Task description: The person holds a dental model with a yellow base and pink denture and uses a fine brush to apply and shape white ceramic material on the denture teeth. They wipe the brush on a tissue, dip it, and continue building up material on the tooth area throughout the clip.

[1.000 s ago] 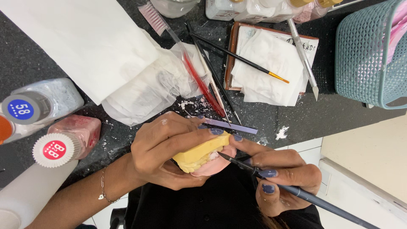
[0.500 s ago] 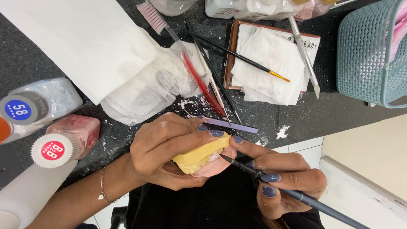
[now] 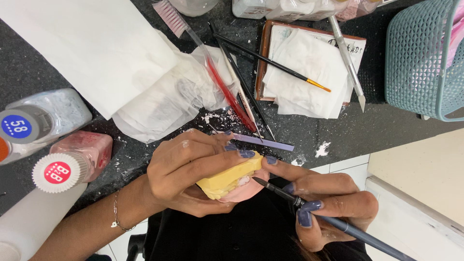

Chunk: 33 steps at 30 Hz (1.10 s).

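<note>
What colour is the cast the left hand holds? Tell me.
Yellow, over a pink base; the head view shows the cast in the left hand.

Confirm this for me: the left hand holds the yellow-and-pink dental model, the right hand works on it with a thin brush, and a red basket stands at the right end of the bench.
One detail is off: the basket is teal, not red, as the head view shows. The rest stands: the left hand holds the yellow-and-pink dental model, and the right hand works on it with a thin brush.

black counter (image 3: 377, 130) | tissues (image 3: 96, 63) | brushes (image 3: 270, 63) | bottles (image 3: 72, 159) | teal basket (image 3: 420, 63)
</note>
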Available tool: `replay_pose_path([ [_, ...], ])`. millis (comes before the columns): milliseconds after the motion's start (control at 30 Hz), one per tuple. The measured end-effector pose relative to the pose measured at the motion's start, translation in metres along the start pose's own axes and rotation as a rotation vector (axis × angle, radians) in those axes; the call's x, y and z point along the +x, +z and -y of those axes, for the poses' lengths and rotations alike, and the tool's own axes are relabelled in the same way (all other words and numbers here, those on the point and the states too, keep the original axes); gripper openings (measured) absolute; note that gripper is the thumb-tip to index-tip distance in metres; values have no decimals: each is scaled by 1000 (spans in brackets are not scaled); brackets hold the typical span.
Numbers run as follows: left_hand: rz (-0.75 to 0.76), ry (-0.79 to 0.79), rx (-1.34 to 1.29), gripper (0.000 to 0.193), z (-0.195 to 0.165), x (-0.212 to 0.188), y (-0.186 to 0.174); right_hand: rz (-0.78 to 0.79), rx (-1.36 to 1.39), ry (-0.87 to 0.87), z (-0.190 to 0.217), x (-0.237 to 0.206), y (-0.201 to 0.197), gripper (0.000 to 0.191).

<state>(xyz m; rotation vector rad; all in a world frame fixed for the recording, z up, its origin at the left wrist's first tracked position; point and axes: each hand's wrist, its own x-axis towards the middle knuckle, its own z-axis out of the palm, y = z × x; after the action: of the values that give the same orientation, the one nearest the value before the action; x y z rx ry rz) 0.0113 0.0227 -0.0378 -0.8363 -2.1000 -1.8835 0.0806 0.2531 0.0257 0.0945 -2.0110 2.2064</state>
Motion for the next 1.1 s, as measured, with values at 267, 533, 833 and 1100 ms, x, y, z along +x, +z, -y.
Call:
replay_pose_path([
  [267, -1, 4, 3, 55, 1, -1, 2, 40, -67, 0, -3, -2, -4, 25],
  [533, 26, -21, 2, 57, 0, -1, 0, 16, -77, 27, -2, -1, -3, 26],
  [833, 13, -20, -7, 57, 1, 4, -4, 74, -107, -11, -6, 9, -5, 25],
  [1100, -107, -48, 4, 65, -2, 5, -17, -114, -27, -180, -34, 40, -11, 24],
])
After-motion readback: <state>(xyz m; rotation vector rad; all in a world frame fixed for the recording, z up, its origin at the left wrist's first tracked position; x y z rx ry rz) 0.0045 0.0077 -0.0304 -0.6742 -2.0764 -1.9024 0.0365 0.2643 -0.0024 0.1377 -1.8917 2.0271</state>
